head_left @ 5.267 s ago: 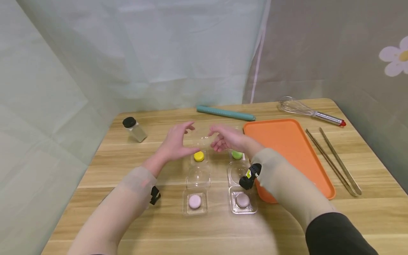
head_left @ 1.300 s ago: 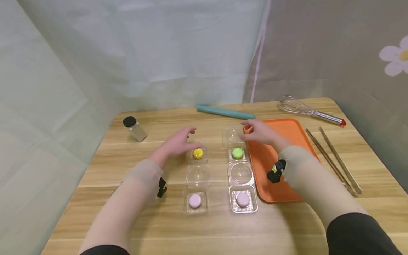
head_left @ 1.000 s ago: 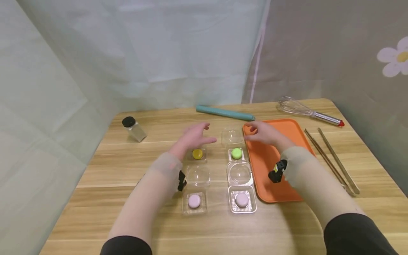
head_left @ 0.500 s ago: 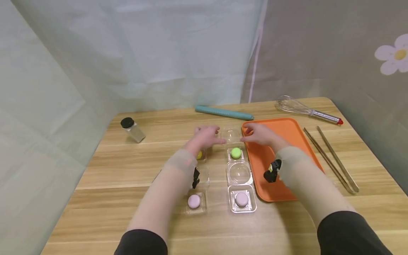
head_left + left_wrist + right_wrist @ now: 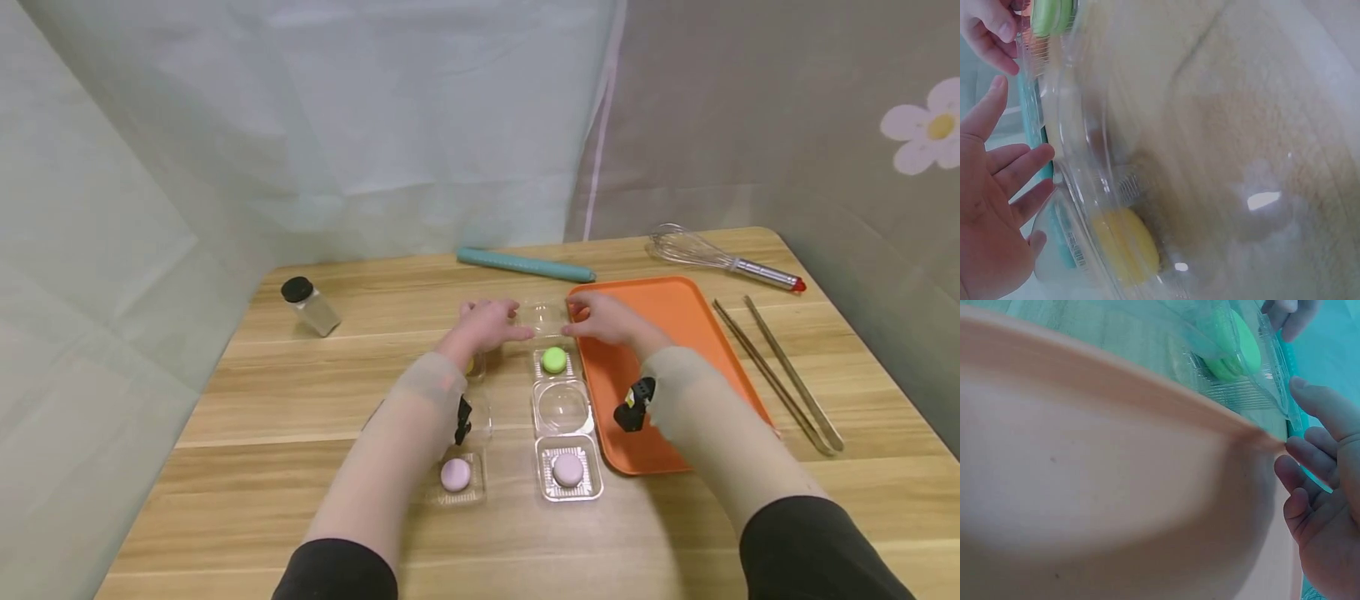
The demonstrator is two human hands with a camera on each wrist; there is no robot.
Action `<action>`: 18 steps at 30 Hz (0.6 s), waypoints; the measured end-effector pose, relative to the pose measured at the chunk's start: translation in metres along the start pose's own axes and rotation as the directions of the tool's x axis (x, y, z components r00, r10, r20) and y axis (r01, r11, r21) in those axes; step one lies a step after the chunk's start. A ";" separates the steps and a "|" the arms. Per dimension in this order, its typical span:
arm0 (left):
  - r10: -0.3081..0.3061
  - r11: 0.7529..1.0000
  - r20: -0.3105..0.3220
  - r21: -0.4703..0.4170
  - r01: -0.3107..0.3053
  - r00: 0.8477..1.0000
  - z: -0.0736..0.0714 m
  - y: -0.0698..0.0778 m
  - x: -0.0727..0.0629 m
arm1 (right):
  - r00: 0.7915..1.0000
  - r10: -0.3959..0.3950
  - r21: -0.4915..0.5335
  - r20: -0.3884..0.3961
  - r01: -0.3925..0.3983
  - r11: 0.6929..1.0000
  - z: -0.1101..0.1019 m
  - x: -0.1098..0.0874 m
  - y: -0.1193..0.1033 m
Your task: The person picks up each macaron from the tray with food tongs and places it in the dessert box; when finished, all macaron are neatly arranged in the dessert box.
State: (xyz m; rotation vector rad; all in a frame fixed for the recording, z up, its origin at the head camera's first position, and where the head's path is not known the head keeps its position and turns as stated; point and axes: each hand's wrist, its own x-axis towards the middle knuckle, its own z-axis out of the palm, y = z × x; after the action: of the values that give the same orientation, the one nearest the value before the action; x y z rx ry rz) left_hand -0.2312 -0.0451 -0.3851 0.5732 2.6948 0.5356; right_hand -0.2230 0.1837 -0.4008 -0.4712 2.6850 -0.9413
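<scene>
In the head view my left hand [image 5: 491, 325] and right hand [image 5: 606, 319] flank the raised clear lid [image 5: 543, 318] of the back right box. Their fingers are spread and loosely bent; whether the fingertips touch the lid I cannot tell. A green macaron [image 5: 554, 360] sits in that box's base. My left wrist partly hides the yellow macaron [image 5: 1125, 247], which lies in a clear box at back left. Two pale pink macarons, one left [image 5: 455, 475] and one right [image 5: 567, 470], sit in front boxes. The front right lid [image 5: 562, 407] lies folded back.
An orange tray [image 5: 660, 367] lies under my right forearm, with metal tongs [image 5: 776, 375] beyond it. A whisk [image 5: 723, 260] and a teal rolling pin [image 5: 525, 264] lie at the back. A black-capped jar [image 5: 311, 306] stands at back left.
The lid behind the yellow macaron is no longer standing there. My left hand has moved right to the green macaron's box; the right hand first went right, then slightly back left.
</scene>
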 end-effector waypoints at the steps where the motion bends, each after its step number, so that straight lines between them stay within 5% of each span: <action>1: -0.001 1.000 -0.003 -0.005 0.001 1.000 0.000 0.000 0.000 | 1.000 -0.003 0.000 -0.002 0.003 1.000 0.000 0.000 -0.001; 8: 0.006 0.999 -0.014 -0.054 -0.006 1.000 0.002 0.000 0.003 | 1.000 -0.005 0.035 -0.004 0.005 0.999 0.003 0.003 -0.003; 18: 0.017 0.986 -0.132 -0.161 -0.038 0.991 -0.004 0.001 0.003 | 0.998 0.028 0.136 -0.059 -0.019 0.991 -0.002 0.003 -0.006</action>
State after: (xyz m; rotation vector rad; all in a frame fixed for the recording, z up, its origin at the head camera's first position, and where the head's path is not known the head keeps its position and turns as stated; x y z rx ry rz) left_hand -0.2353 -0.0440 -0.3824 0.5479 2.7326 0.8190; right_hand -0.2252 0.1792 -0.3954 -0.3872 2.6514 -1.1391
